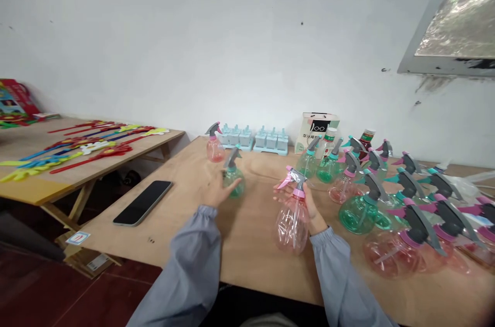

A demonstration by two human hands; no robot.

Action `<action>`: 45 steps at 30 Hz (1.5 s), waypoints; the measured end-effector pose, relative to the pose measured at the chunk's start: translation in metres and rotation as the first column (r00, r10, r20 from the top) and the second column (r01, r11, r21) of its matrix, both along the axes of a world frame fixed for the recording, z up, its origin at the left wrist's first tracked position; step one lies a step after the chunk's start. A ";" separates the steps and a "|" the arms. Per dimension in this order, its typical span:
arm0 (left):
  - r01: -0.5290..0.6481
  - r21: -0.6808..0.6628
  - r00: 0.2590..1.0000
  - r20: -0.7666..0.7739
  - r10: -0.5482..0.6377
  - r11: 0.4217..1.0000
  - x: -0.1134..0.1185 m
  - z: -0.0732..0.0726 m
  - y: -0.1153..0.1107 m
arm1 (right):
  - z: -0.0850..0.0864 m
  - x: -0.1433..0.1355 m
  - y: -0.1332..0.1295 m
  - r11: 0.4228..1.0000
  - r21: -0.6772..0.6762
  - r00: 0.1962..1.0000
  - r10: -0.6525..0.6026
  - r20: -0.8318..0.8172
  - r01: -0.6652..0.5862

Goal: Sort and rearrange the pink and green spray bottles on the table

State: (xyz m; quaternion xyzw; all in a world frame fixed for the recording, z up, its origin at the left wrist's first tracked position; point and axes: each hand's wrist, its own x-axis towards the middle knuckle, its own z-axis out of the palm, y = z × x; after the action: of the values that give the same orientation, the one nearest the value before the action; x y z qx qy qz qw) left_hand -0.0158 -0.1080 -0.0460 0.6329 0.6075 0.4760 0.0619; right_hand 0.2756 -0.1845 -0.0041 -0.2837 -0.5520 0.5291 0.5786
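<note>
My left hand (217, 191) is round a green spray bottle (236, 189) with a grey and teal head. Its thumb lies across the front of the bottle; the other fingers are partly hidden and blurred. In my right hand (312, 209) is a clear pink spray bottle (292, 229) with a pink and grey trigger head, held near the neck and slightly tilted. Fingertips show to the left of its neck, and the palm is behind it. Beyond my left hand, another pink spray bottle (215, 149) stands upright near the table's back edge.
Several pink and green spray bottles (359, 213) crowd the table's right side. Pale blue ice-pop moulds (270, 141) and a printed paper bag (309, 128) stand by the wall. A phone (144, 203) lies at left. The side table (46, 182) bears colourful flat strips.
</note>
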 end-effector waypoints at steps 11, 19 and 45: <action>0.072 0.019 0.981 -0.181 -0.068 0.997 0.078 -0.008 -0.037 | -0.019 0.003 0.011 0.988 0.025 0.984 -0.152 -0.097 0.155; 0.081 -0.024 0.976 -0.200 -0.085 0.996 0.077 -0.003 -0.039 | -0.012 0.004 0.009 0.986 -0.003 0.978 -0.164 -0.129 0.165; 0.055 -0.087 0.959 -0.273 -0.077 0.995 0.078 0.004 -0.043 | -0.021 0.008 0.015 0.934 0.002 0.913 -0.348 -0.211 0.357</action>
State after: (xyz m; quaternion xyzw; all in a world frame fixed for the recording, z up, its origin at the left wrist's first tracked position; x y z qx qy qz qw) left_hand 0.0619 -0.1508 -0.0418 0.7100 0.6071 0.3564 0.0171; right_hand 0.2840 -0.1692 -0.0250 -0.3100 -0.4393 0.4314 0.7244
